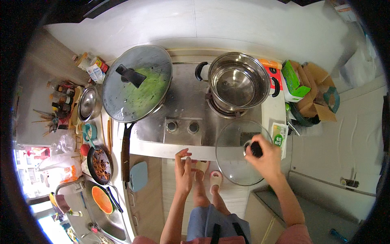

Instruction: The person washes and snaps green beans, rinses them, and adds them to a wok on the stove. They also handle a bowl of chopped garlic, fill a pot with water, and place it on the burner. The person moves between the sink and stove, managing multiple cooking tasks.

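Gripped by its black knob in my right hand (pixel 265 157) is a clear glass pot lid (pixel 231 152). It hangs over the front right of the stove, partly past the counter edge. Behind it, on the right burner, stands an uncovered stainless steel pot (pixel 239 80) with two black handles; its shiny bottom shows. My left hand (pixel 183 172) is free, fingers apart and slightly bent, in front of the counter edge. A large frying pan covered by a steamed glass lid (pixel 143 91) sits at the left burner, with green food showing through. Its dark handle (pixel 125 152) points towards me.
Two control knobs (pixel 182 127) sit at the stove's front. Left are a steel bowl (pixel 88 105), a small pan of brown food (pixel 100 166), and a sink (pixel 105 218) holding an orange colander (pixel 102 199). Rightwards are a printed packet (pixel 278 138) and an opened cardboard box (pixel 318 82).
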The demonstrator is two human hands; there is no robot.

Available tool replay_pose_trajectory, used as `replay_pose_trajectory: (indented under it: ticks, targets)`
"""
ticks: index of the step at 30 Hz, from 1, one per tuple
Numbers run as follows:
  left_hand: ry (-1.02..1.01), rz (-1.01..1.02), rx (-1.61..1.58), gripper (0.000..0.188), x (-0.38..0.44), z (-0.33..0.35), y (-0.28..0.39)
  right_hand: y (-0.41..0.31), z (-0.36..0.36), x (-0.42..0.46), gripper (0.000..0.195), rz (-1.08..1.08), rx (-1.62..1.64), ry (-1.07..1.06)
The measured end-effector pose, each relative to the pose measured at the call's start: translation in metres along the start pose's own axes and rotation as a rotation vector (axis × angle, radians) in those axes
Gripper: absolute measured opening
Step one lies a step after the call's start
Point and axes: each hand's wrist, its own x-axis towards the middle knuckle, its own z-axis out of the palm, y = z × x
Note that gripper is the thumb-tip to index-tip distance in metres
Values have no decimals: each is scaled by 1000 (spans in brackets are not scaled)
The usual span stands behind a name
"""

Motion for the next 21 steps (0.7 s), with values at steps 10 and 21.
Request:
replay_pose_trajectory:
  ticks: [10, 21]
  targets:
    - [-101, 27, -140, 27, -46, 13, 62, 7, -3, 183, 26, -108, -176, 209]
    - [-14, 7, -137, 27, -75, -4, 62, 26, 34, 216, 30, -98, -285, 193]
